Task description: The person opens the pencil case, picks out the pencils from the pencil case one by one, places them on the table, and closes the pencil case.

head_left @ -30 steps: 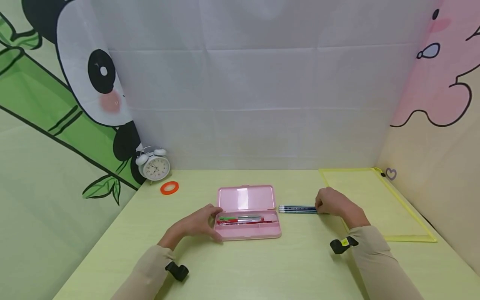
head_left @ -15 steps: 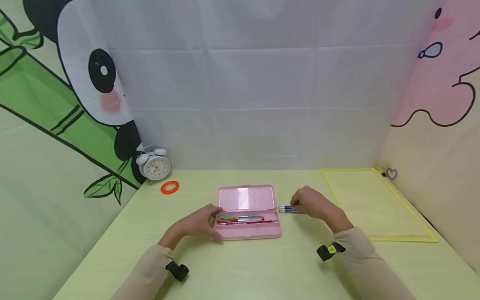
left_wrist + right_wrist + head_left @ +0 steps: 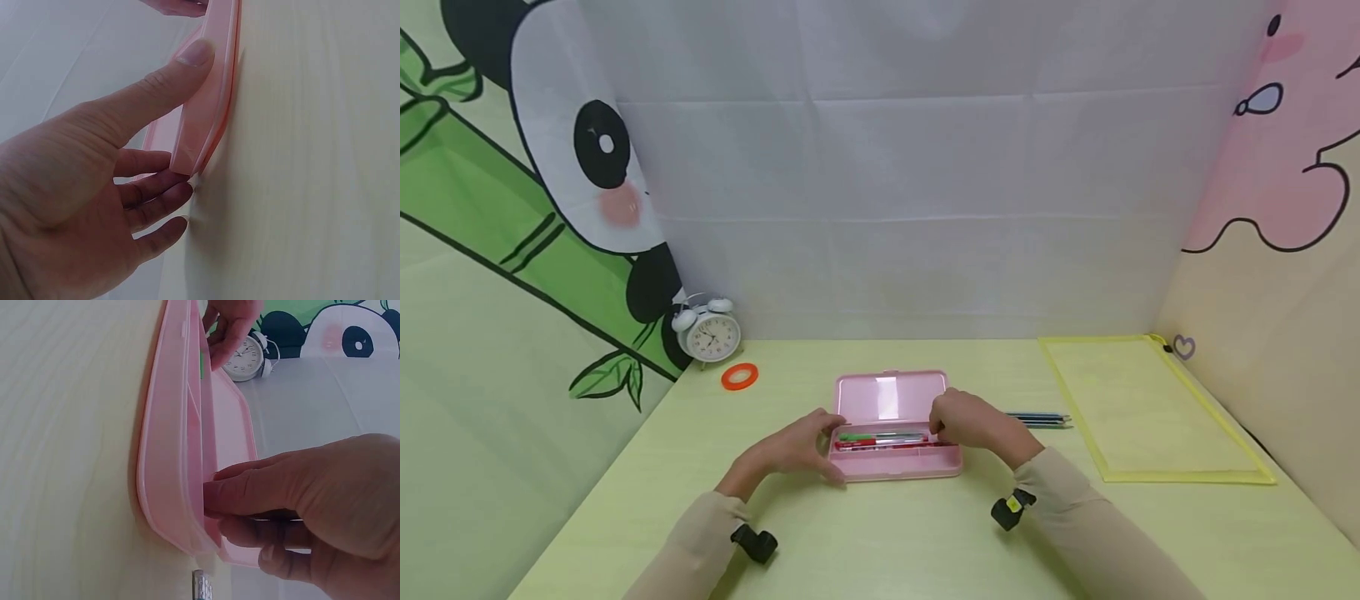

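Note:
A pink pencil case lies with its lid raised at the back. My left hand grips its left end, thumb along the front wall and fingers round the corner, as the left wrist view shows. Inside lie a green pen and a red pen, with another thin red item beside them. My right hand reaches in at the right end, fingers curled and fingertips together; whether they pinch anything is hidden in both views. Several dark pencils lie right of the case, partly behind that hand.
A yellow mesh zip pouch lies flat on the right of the table. At the back left stand a white alarm clock and an orange ring. Printed cloth walls close off the back and sides.
My right hand has moved left, from over the far end of the pencils to inside the case's right end. The pencils stay on the table. My left hand has held still.

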Motion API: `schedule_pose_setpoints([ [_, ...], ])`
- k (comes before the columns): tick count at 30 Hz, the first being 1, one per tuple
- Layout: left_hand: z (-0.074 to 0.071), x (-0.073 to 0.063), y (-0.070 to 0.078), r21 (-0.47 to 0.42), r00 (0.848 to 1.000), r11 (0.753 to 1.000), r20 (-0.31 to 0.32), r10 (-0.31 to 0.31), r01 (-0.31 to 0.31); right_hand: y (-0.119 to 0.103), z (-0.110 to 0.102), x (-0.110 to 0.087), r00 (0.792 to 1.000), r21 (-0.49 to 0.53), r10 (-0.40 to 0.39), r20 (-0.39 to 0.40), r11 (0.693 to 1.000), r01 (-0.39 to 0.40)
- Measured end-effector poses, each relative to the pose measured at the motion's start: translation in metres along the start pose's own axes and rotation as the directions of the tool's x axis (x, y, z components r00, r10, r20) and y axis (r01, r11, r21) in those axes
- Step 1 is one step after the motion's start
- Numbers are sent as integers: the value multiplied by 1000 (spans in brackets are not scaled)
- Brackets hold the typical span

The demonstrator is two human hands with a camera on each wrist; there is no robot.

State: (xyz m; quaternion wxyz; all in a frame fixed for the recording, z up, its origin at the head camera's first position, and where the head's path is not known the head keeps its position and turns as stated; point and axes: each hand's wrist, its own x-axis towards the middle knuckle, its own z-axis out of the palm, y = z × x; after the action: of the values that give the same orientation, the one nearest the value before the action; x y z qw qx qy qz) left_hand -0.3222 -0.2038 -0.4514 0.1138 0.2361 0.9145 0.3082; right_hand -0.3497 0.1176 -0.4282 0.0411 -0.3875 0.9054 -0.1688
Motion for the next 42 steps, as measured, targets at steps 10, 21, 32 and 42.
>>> schedule_pose_setpoints([
  [10, 0, -1, 0, 7, 1000, 1000, 1, 2, -2, -1, 7, 7, 999, -21, 10, 40, 1000, -9],
  [21, 1, -1, 1, 11, 1000, 1000, 4, -9, 8, 1, 8, 6, 996, 32, 45, 74, 998, -47],
  [32, 1, -1, 2, 12, 999, 999, -2, -34, 34, -10, 0, 8, 1000, -31, 21, 12, 999, -20],
  [42, 0, -1, 2, 24, 1000, 999, 0, -24, 24, -16, 2, 13, 999, -65, -45, -22, 997, 44],
])
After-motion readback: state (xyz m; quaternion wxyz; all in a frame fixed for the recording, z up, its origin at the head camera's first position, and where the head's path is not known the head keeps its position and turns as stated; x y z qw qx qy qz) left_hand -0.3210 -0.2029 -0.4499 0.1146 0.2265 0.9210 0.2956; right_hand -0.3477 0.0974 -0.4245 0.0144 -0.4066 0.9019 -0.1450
